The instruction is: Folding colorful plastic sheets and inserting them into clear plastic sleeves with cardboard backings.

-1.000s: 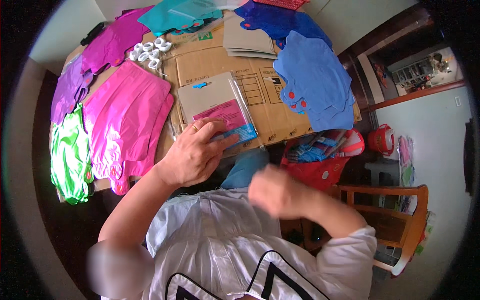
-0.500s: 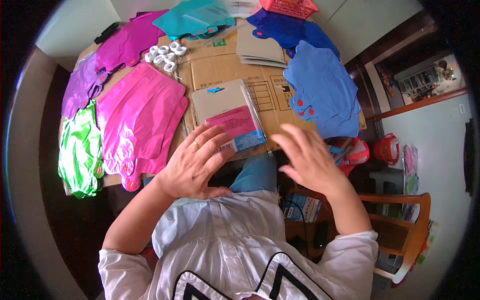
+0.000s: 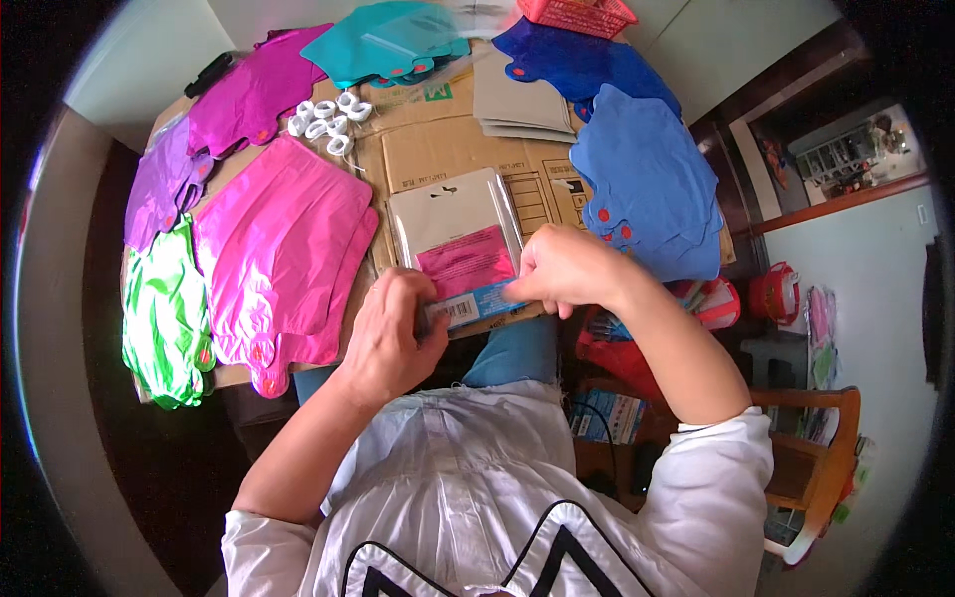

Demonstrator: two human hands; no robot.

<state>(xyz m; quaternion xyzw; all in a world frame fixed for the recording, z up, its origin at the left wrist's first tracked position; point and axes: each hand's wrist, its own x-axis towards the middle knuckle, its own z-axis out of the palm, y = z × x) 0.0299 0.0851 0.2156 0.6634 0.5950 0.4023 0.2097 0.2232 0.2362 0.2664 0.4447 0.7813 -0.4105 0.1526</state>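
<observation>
A flat clear plastic packet lies on the cardboard straight in front of me. Inside are a grey-white card and a pink printed sheet, with a blue printed strip and a barcode along the near edge. My left hand is curled round the packet's near left corner, thumb below the edge. At the near right corner, the bent fingers of my right hand pinch the blue edge; the right fingertips are partly hidden. Left of the packet lies a stack of shiny pink foil balloons, apart from my hands.
Flat foil shapes ring the table: green, purple, magenta, teal, dark blue and light blue. White ribbon rolls and grey cards lie farther back. A wooden chair stands right.
Both hands have come down from above the packet onto its near corners, the right hand moving inward and closing. The blue piece at the packet's hang hole no longer shows; the hole looks dark.
</observation>
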